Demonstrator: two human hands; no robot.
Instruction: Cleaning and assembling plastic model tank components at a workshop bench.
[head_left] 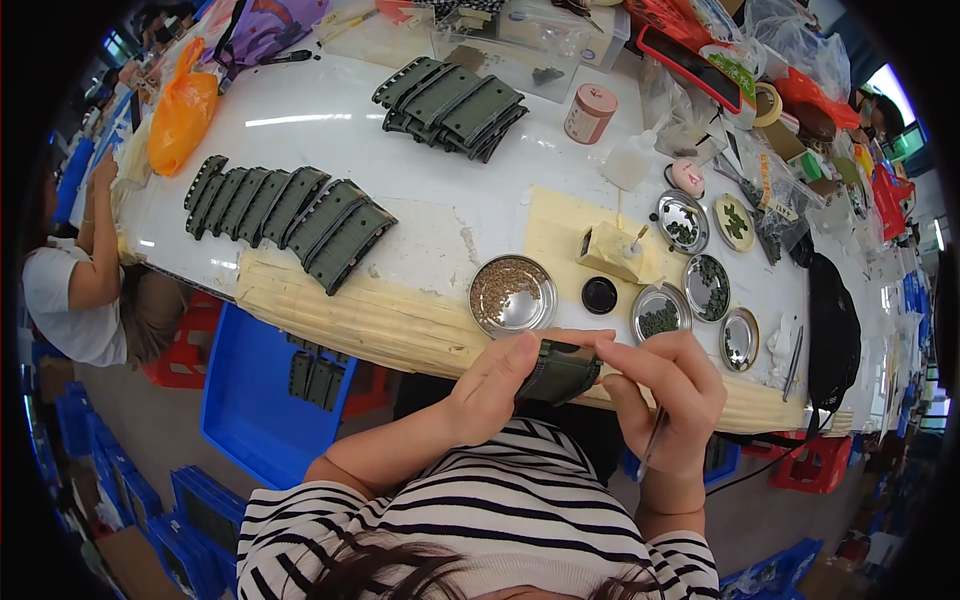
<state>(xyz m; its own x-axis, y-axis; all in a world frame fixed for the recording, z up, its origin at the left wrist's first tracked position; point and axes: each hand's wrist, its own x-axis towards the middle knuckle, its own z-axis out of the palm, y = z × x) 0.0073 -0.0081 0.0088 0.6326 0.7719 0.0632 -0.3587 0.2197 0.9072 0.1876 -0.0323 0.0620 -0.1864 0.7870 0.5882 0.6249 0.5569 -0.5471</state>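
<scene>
My left hand point(485, 395) is closed round a dark green, ribbed plastic housing point(562, 376), held in front of my striped top at the table's near edge. My right hand point(670, 390) has its fingertips at the housing's right end. A thin metal tool point(651, 448), perhaps tweezers, is tucked in that same hand and points down. Whatever lies between the right fingertips is too small to make out. Just beyond my hands stand a round metal dish point(527, 314) of small brown parts and another metal dish point(687, 322) of small dark green pieces.
Green housings lie in a row point(270, 205) at left and a stack point(450, 105) at the back. Nearby are a yellow block point(612, 250), a black lid point(599, 295), a pink jar point(591, 113) and a black bag point(835, 330). A blue bin point(250, 400) sits below; a person point(80, 280) sits left.
</scene>
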